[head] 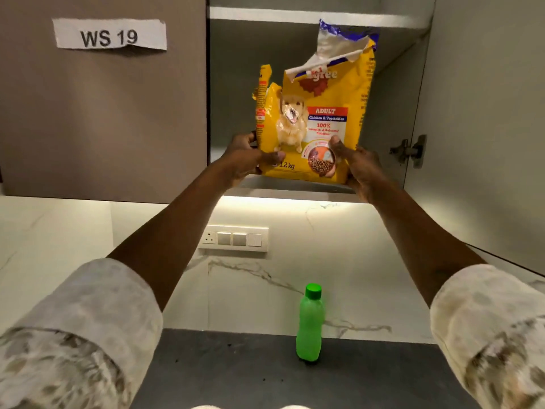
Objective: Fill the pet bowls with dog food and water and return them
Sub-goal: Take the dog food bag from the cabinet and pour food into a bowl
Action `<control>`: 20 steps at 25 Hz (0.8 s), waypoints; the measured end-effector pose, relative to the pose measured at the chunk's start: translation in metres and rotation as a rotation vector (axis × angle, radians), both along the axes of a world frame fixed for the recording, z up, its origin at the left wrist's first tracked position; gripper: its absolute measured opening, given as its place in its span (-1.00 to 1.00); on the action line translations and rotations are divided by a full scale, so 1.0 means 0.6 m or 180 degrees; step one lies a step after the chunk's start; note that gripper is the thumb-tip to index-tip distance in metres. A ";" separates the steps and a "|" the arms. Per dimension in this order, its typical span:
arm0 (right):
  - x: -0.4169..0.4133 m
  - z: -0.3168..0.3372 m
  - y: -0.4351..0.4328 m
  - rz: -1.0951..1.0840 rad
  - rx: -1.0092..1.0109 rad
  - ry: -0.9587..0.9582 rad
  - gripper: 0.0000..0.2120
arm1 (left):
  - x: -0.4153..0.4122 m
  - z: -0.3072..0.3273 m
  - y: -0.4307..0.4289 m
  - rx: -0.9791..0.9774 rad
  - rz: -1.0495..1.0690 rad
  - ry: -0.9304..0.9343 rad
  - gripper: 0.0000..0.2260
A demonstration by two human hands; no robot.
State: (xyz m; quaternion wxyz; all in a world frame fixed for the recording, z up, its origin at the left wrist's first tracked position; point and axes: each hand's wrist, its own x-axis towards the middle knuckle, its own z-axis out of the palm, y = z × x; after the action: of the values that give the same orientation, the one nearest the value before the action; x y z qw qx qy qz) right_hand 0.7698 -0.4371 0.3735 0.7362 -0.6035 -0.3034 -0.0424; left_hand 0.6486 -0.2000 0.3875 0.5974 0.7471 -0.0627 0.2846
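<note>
dark grey counter (236, 373) with green plastic bottle (309, 323) standing on it | white marble wall (354, 261) behind | left hand (244, 160) and right hand (362, 169) grip yellow dog food bag (318, 119), top torn open, at open cupboard shelf (295, 187)

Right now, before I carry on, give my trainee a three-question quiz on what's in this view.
1. True or false: the dog food bag is held by both the left hand and the right hand.
2. Multiple choice: the green bottle stands on A) the cupboard shelf, B) the dark countertop, C) the floor.
3. Fill in: the top of the bag is torn ____.

Key: 1 true. 2 B; the bottle is upright with its green cap on. 3 open; the torn flap sticks up in front of the open cupboard.
</note>
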 end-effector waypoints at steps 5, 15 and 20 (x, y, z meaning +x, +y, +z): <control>0.050 0.006 0.001 -0.0132 -0.0151 0.0052 -0.67 | 0.068 0.004 0.011 0.0241 0.0066 0.0132 -0.62; 0.076 -0.013 0.013 -0.0451 -0.0778 -0.0103 -0.55 | 0.075 -0.029 0.038 0.0306 0.0431 0.0389 -0.13; -0.022 -0.091 -0.027 -0.1086 -0.0083 -0.0687 -0.57 | 0.003 -0.130 0.020 0.1673 0.1800 -0.1035 -0.35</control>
State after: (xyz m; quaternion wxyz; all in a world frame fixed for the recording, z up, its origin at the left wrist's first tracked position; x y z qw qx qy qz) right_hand 0.7567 -0.4531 0.3187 0.6737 -0.6476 -0.2743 -0.2270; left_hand 0.6505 -0.1880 0.3093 0.2672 0.8072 -0.0192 0.5260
